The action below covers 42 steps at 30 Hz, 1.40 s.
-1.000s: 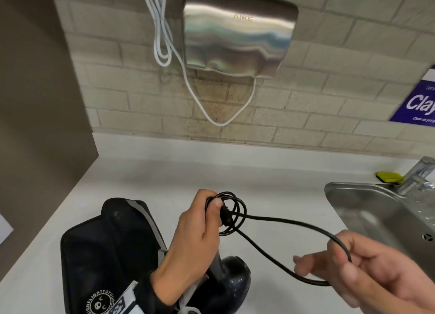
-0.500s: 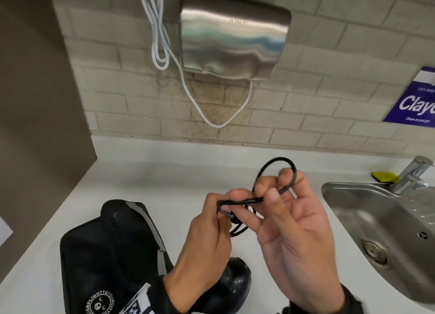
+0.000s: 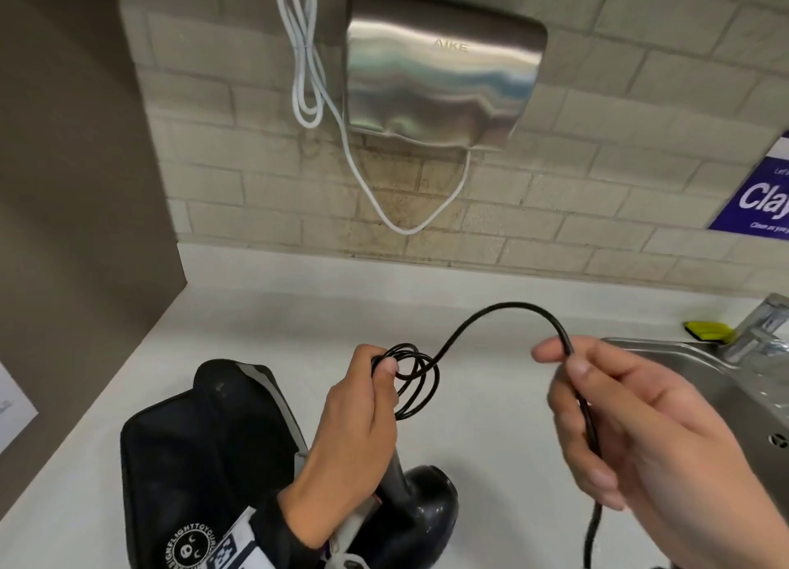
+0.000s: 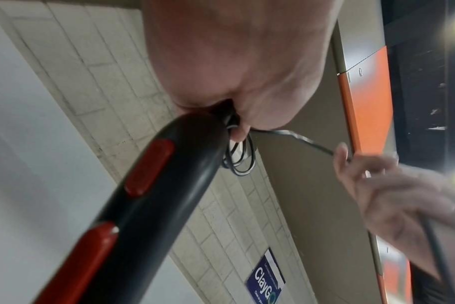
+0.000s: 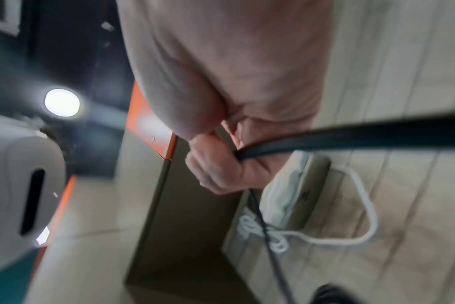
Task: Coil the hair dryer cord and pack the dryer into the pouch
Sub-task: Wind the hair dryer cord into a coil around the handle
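My left hand (image 3: 363, 402) grips the black hair dryer's handle (image 4: 153, 195) together with a small coil (image 3: 412, 380) of its black cord, thumb pressing the loops. The dryer's round head (image 3: 427, 509) hangs below that hand, just above the white counter. From the coil the cord (image 3: 508, 312) arcs up and right to my right hand (image 3: 632, 432), which pinches it between thumb and fingers; the rest of the cord (image 5: 351, 135) runs down through the palm and out of view. The black pouch (image 3: 205, 462) lies on the counter left of my left hand.
A steel sink (image 3: 700, 380) with a tap (image 3: 760, 329) and a yellow sponge (image 3: 706, 330) lies at the right. A steel wall dryer (image 3: 439, 69) with a white cable (image 3: 307, 77) hangs on the brick wall. The white counter (image 3: 277, 325) meets a brown side panel (image 3: 64, 184).
My right hand laid a loop onto the coil at my left hand, then drew away to the right along the cord, pulling out a fresh length that now arcs between the hands.
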Each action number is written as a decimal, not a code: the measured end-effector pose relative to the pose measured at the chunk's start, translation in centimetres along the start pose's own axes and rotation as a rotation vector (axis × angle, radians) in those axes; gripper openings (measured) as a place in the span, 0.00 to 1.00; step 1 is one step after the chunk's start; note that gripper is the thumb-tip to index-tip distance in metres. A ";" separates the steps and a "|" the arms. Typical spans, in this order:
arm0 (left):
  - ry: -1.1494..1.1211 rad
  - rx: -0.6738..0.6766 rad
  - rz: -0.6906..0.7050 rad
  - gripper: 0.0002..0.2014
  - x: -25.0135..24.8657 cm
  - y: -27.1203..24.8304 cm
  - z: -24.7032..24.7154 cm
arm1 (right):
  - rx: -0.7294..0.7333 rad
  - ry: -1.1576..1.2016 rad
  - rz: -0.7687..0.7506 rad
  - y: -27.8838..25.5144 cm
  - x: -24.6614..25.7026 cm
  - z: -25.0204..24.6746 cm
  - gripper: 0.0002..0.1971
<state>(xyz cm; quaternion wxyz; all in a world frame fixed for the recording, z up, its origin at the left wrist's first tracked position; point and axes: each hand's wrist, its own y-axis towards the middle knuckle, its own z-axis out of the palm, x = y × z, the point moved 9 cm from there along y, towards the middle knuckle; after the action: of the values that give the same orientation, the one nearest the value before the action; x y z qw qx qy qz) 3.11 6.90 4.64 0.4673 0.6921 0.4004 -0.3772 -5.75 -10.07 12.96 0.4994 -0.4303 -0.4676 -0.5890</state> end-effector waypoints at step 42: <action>-0.319 0.219 0.127 0.19 -2.2 -1.0 2.3 | 0.058 -0.491 -0.225 3.9 -6.8 1.3 0.18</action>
<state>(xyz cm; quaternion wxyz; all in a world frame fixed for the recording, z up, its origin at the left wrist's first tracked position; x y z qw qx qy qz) 0.96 4.51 5.58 0.4698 0.6941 0.2332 -0.4931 -0.91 -7.75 7.06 0.3146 -0.4911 -0.6361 -0.5052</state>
